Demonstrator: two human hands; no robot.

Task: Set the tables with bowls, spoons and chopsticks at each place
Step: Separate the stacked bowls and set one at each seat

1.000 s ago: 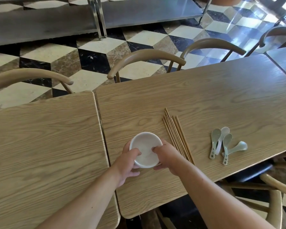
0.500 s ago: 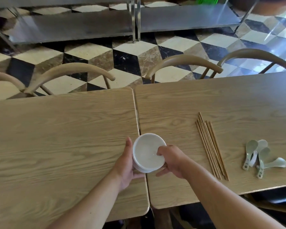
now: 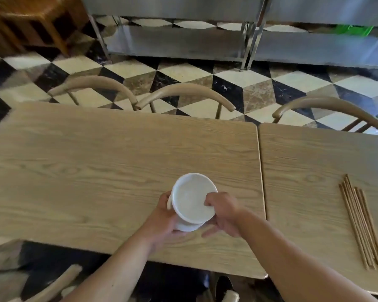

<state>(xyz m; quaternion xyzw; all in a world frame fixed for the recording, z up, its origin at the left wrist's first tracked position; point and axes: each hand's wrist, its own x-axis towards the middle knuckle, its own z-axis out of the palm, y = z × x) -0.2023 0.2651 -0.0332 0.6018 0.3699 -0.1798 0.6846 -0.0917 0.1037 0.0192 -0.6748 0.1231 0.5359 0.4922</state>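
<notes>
Holding a stack of bowls over the left table

Gripping the white bowls (image 3: 192, 200) from both sides, we have them tilted above the near part of the left table (image 3: 96, 162), close to the seam with the right table (image 3: 314, 171). Our left hand (image 3: 162, 219) wraps around the stack's side and bottom, fingers curled under it. Our right hand (image 3: 224, 211) pinches the rim of the top bowl, thumb inside, other fingers loose below. The top bowl looks empty. A second rim shows under it at the bottom edge, but we cannot tell how many bowls are in the stack, since our hands cover most of its side.

Chopsticks (image 3: 360, 223) lie in a loose bundle on the right table, well apart from the bowls, their far ends pointing away from us. That table is cut off by the frame's right edge.

Three chairs (image 3: 183, 92) stand pushed in along the far side, only their curved backs visible. Another chair (image 3: 52, 284) at bottom left is partly out of frame and blurred. Beyond the tiled floor (image 3: 227, 77), steel shelving (image 3: 183, 40) is blurred too.
</notes>
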